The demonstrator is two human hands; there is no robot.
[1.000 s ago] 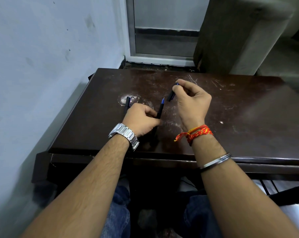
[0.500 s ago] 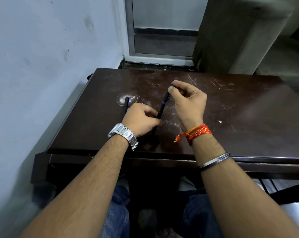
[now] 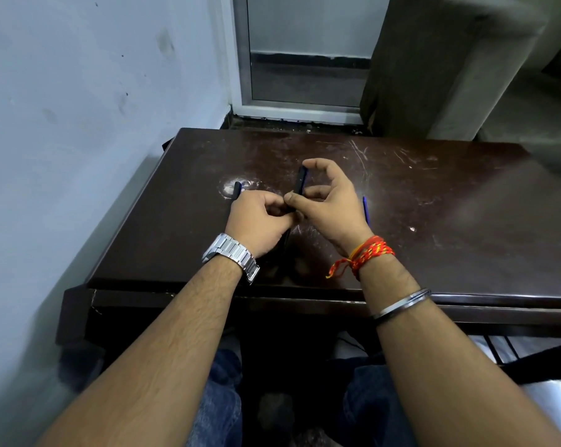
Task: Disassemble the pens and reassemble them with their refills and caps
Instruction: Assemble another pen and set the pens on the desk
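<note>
Your right hand [image 3: 329,201] has dropped from its raised pinch and now meets your left hand [image 3: 259,221] over the counter [image 3: 450,201], both grips pinching one dark pen [image 3: 300,182] so you can seat or twist its parts. Another pen [image 3: 237,190] pokes out beyond your left hand; a blue refill [image 3: 365,209] lies by your right wrist.

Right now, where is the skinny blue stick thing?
In the head view, the thin blue refill lies on the dark table, just right of the right hand and a little beyond the red wrist thread.
</note>
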